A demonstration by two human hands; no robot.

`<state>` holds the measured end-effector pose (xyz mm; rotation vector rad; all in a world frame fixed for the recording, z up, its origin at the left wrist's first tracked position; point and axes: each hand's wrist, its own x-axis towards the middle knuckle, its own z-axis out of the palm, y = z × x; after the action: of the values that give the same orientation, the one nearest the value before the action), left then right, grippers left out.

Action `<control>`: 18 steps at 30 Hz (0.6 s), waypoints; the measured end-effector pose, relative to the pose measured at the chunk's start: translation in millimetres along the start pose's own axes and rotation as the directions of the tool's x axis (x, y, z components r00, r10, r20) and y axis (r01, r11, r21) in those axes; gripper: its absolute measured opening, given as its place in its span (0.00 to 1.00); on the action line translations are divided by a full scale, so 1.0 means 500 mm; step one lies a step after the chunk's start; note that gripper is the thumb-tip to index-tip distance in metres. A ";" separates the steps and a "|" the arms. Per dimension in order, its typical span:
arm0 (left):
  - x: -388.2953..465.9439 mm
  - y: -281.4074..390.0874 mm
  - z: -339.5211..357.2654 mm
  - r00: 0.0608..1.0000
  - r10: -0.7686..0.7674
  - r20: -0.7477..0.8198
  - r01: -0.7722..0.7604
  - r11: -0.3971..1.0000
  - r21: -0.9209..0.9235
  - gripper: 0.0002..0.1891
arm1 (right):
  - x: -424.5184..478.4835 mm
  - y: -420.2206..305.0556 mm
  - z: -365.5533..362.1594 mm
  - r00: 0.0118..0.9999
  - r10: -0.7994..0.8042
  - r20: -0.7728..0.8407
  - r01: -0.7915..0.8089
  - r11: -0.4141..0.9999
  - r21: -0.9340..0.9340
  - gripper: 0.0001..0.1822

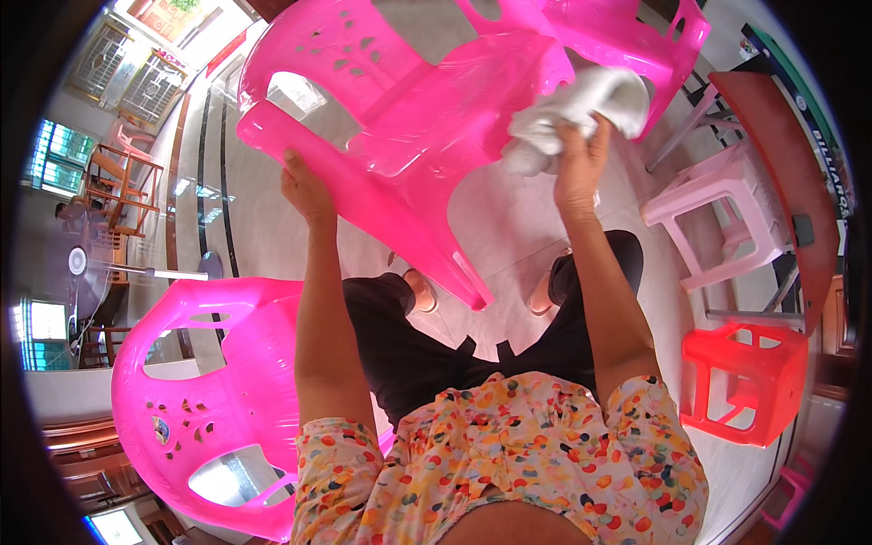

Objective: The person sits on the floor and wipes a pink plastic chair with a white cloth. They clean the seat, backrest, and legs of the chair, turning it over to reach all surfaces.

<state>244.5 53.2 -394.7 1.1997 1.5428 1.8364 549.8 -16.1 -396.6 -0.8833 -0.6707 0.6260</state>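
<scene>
A glossy pink plastic armchair point(409, 129) lies tipped in front of me, one leg pointing down toward the floor between my feet. My left hand point(308, 191) grips the edge of its armrest, fingers curled around it. In my right hand point(580, 160) is a crumpled white cloth point(589, 102), blurred, beside the front edge of the chair's seat. Part of the cloth hangs below my fingers. Whether the cloth touches the chair, I cannot tell. Cut-out leaf shapes pierce the chair's backrest.
A second pink armchair point(252, 381) stands by my left side, and another pink chair point(613, 34) is behind the first. To the right are a pale pink stool point(729, 211), a red stool point(749, 381) and a brown tabletop point(783, 177). A pedestal fan point(78, 261) stands at left.
</scene>
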 end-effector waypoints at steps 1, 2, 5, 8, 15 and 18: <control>-0.003 0.006 0.002 1.000 -0.004 0.006 0.004 1.000 -0.011 0.27 | 0.000 0.018 0.010 0.983 -0.126 0.135 0.138 0.987 -0.088 0.23; -0.007 0.010 0.004 1.000 -0.001 0.017 0.001 1.000 -0.016 0.27 | -0.009 0.045 0.018 0.947 -0.227 0.229 0.286 0.918 -0.274 0.24; -0.013 0.007 -0.002 1.000 0.016 0.027 -0.016 1.000 -0.002 0.27 | -0.051 0.052 0.039 0.813 -0.247 0.528 0.570 0.527 -0.631 0.27; -0.011 -0.001 -0.005 0.999 0.036 -0.001 -0.036 0.999 0.023 0.26 | -0.050 0.045 0.037 0.817 -0.204 0.539 0.568 0.442 -0.694 0.26; -0.022 -0.005 -0.002 1.000 0.020 -0.007 -0.020 1.000 -0.004 0.26 | 0.093 0.093 -0.032 0.939 -0.245 0.242 0.344 0.649 -0.679 0.25; -0.023 -0.015 -0.009 1.000 0.027 -0.003 -0.027 0.999 0.029 0.25 | 0.158 0.125 -0.070 0.996 -0.049 0.068 0.084 0.655 -0.751 0.24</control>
<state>245.0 43.6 -405.7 1.2364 1.5680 1.8400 612.3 55.2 -445.1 -1.6232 -1.0295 0.2721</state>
